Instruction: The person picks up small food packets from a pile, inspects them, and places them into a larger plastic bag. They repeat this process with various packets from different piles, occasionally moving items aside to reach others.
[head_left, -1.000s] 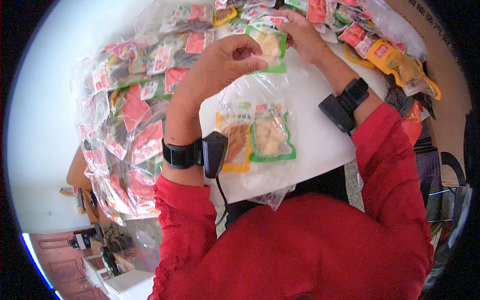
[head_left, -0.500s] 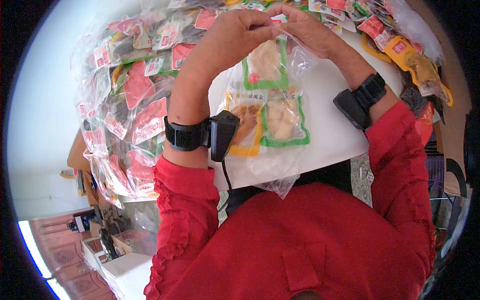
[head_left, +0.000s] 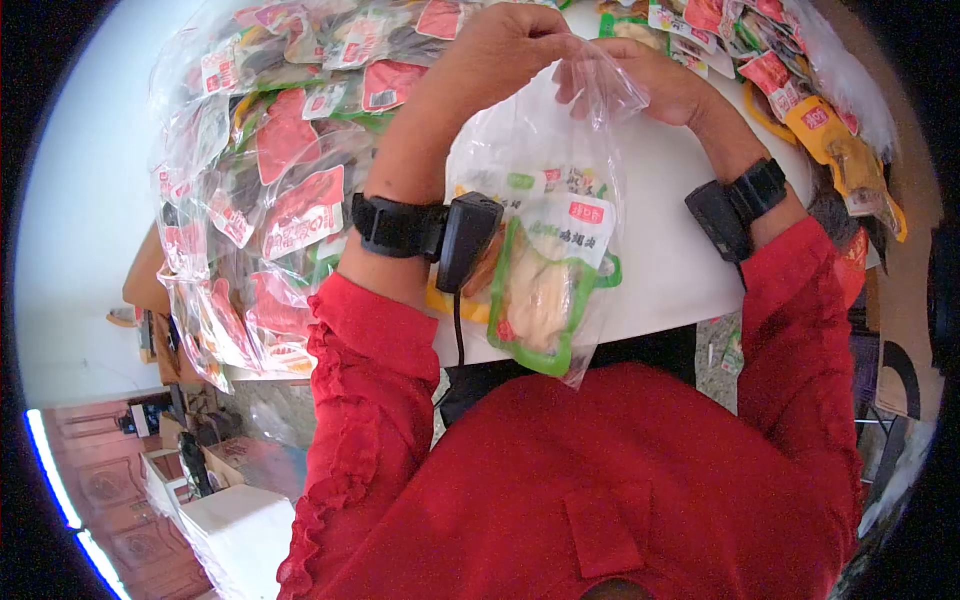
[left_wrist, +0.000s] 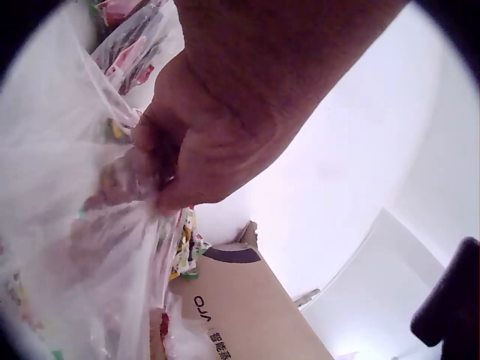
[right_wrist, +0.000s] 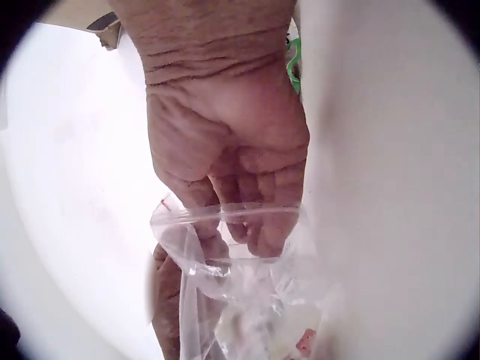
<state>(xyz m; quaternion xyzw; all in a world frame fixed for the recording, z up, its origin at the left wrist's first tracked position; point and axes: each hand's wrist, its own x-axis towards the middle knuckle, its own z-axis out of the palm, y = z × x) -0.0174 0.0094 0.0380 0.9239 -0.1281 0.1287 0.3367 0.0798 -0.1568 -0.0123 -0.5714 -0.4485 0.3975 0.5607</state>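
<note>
A clear plastic bag (head_left: 525, 135) lies over the white table's front, its mouth raised between both hands. My left hand (head_left: 505, 55) pinches the bag's rim, which the left wrist view shows under thumb and curled fingers. The fingers of my right hand (head_left: 660, 88) reach inside the mouth, extended and holding nothing, as the right wrist view shows. Low in the bag is a green-edged food packet (head_left: 543, 300) with pale pieces and a white label. It overlaps a yellow-edged packet (head_left: 445, 303) and another green-edged packet (head_left: 608, 270), both mostly hidden.
A large heap of wrapped food packets (head_left: 290, 215) fills the table's left side. More packets (head_left: 700, 25) lie at the back right, with a yellow packet (head_left: 835, 140) at the right edge. A cardboard box (head_left: 910, 300) stands beyond the white table (head_left: 670, 270).
The green-edged packet has gone from my right hand down into the bag, onto the other two. My left hand has moved from beside the packet to the bag's rim.
</note>
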